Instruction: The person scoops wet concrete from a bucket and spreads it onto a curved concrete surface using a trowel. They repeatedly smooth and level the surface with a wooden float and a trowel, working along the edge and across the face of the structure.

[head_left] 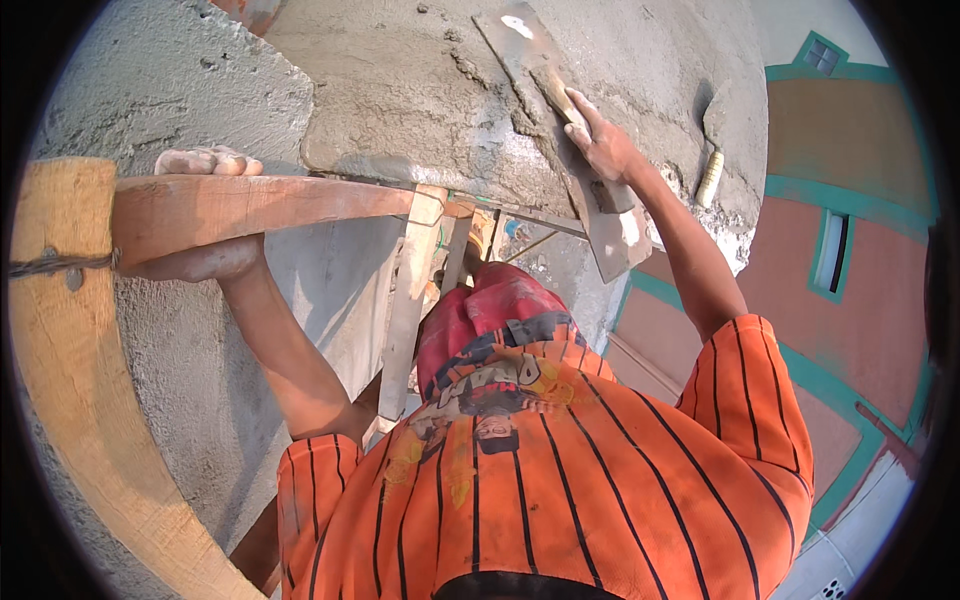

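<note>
My left hand point(208, 262) is wrapped around a reddish wooden beam point(270, 204), fingers over its top and palm beneath. My right hand point(607, 148) grips the wooden handle of a long steel plastering trowel point(515, 50). The trowel's blade lies slantwise across the edge of a surface spread with wet grey mortar point(400, 125), its lower end jutting past that edge. Ridges of mortar lie along the blade's left side. To the right, a smaller trowel with a pale ribbed handle point(710, 180) rests on the mortar-covered surface.
A thick yellowish timber post point(65, 330) with wire around it stands at the left. A narrow upright board point(412, 300) meets the beam near my legs. Rough grey wall point(200, 80) fills the upper left. A brown and green building point(840, 130) rises at the right.
</note>
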Demonstrator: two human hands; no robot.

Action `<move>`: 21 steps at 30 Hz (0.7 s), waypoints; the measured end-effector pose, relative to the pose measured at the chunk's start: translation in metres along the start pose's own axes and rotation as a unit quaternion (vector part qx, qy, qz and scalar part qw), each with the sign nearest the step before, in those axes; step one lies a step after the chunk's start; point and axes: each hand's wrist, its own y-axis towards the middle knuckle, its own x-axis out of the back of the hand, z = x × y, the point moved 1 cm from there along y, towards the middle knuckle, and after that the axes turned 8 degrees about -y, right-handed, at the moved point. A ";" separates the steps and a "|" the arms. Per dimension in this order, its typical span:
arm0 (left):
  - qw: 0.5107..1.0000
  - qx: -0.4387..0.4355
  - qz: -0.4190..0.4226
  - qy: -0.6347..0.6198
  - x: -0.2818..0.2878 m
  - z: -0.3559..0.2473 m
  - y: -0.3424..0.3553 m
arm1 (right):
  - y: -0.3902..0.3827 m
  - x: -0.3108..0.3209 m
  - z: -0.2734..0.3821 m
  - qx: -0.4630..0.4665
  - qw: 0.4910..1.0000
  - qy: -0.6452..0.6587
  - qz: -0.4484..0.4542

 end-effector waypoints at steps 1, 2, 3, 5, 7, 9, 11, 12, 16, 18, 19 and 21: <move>1.000 -0.008 -0.001 0.023 0.002 0.000 0.000 | 0.022 0.008 0.016 0.017 1.000 -0.009 0.004; 1.000 -0.011 -0.008 0.026 0.001 0.000 0.000 | 0.041 0.020 0.030 0.033 0.999 -0.019 0.009; 0.999 -0.013 -0.016 0.029 -0.001 0.000 0.000 | 0.053 0.037 0.038 0.049 0.999 -0.011 -0.015; 0.999 -0.016 -0.032 0.027 0.001 0.001 -0.005 | 0.067 0.067 0.039 0.071 0.996 -0.001 -0.054; 0.998 -0.020 -0.042 0.034 0.004 0.001 -0.007 | 0.084 0.079 0.010 0.094 0.992 0.047 -0.067; 0.997 -0.017 -0.051 0.053 0.002 0.002 -0.006 | 0.091 0.078 -0.019 0.085 0.992 0.032 -0.082; 0.993 -0.038 -0.070 0.085 -0.009 0.004 -0.005 | 0.094 0.070 -0.028 0.060 0.993 -0.046 -0.095; 0.991 -0.045 -0.069 0.104 -0.012 0.004 -0.006 | 0.097 0.069 -0.025 0.059 0.994 -0.050 -0.076; 0.978 -0.046 -0.088 0.183 -0.021 0.003 -0.006 | 0.119 0.070 -0.008 0.066 0.995 -0.054 -0.042; 0.975 -0.037 -0.115 0.187 -0.022 0.003 -0.007 | 0.146 0.074 -0.007 0.077 0.994 -0.059 -0.049; 0.975 -0.034 -0.129 0.176 -0.023 0.003 -0.008 | 0.158 0.081 0.002 0.089 0.993 -0.059 -0.054; 0.977 -0.038 -0.125 0.166 -0.022 0.003 -0.008 | 0.184 0.094 0.009 0.107 0.988 -0.051 -0.096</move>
